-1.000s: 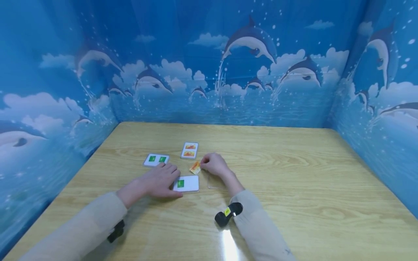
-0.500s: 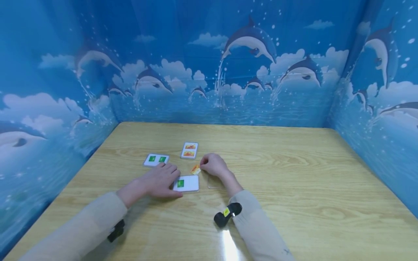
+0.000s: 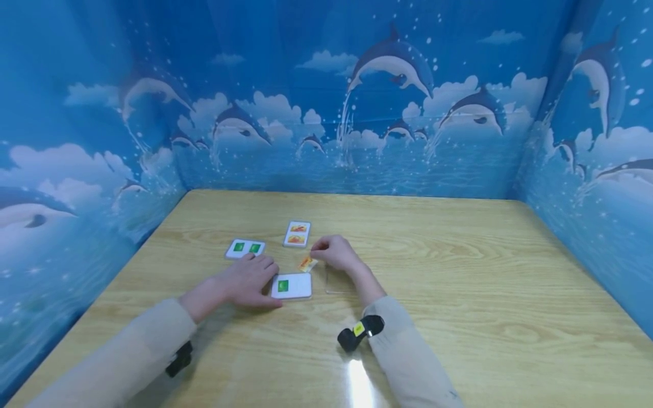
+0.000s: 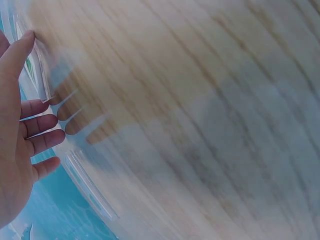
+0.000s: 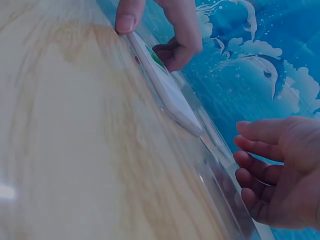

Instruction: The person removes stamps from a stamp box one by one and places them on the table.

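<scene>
In the head view my left hand (image 3: 250,281) spans the left end of a white rounded card (image 3: 300,286) with one green square, thumb at its near edge and fingers at the far edge. The right wrist view shows that thumb pressed to the rim of the white card (image 5: 172,95). My right hand (image 3: 336,253) pinches the corner of a small orange and white picture piece (image 3: 308,264), just beyond the white card. In the right wrist view the right hand (image 5: 285,170) has bent fingers, and the piece is hidden.
Beyond the left hand lies a white card with two green squares (image 3: 246,247). Farther back is a white card with two orange pictures (image 3: 297,234). A clear flat plastic piece (image 3: 336,292) lies partly under the right wrist. Dolphin-printed blue curtains (image 3: 357,141) border the wooden table (image 3: 484,283).
The small picture piece has turned and shifted slightly right in the right hand's fingers. The left hand and the white card hardly move.
</scene>
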Action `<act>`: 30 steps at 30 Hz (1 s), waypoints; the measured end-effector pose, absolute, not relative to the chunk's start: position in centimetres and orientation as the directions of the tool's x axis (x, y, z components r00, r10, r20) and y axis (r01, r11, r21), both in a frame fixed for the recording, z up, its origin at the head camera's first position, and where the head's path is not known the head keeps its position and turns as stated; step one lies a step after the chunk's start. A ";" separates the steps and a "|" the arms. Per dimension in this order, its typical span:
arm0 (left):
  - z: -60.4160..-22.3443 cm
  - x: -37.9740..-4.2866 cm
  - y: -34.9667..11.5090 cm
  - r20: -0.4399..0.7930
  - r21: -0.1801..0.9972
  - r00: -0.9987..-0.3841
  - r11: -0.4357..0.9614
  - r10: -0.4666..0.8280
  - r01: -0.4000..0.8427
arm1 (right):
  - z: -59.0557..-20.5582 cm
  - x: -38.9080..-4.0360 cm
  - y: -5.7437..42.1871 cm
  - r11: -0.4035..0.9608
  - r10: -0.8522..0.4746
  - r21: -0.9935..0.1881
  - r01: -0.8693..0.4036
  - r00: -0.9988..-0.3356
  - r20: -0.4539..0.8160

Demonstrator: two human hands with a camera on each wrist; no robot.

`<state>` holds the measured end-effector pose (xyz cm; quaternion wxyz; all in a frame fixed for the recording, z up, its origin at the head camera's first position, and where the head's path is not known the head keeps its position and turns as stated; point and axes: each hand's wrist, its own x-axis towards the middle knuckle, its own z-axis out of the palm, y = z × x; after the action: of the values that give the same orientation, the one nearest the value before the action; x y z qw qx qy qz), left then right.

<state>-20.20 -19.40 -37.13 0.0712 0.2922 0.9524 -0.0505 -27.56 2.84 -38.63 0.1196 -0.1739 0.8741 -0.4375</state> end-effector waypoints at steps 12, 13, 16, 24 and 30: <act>-36.9 -20.3 -19.4 -0.179 -0.027 -0.824 0.835 0.537 0.550 | -37.8 -26.5 0.6 0.518 -0.549 -0.816 -0.255 -0.831 -0.089; -36.8 -20.2 -19.3 -0.181 -0.025 -0.825 0.836 0.536 0.548 | -37.8 -26.4 0.4 0.517 -0.560 -0.817 -0.258 -0.823 -0.094; -36.8 -20.2 -19.3 -0.191 -0.032 -0.825 0.837 0.532 0.547 | -37.9 -26.0 -0.1 0.511 -0.584 -0.819 -0.259 -0.804 -0.110; -37.0 -20.4 -19.4 -0.181 -0.044 -0.822 0.831 0.540 0.555 | -38.4 -25.3 -0.6 0.466 -0.640 -0.850 -0.246 -0.757 -0.132; -37.1 -20.5 -19.4 -0.178 -0.056 -0.819 0.825 0.546 0.562 | -38.8 -25.2 -0.8 0.511 -0.664 -0.806 -0.299 -0.733 -0.149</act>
<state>-20.55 -19.41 -37.10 0.0773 0.2908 0.9522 -0.0528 -25.23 -0.84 -38.85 0.2267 -0.2869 0.8391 -0.4028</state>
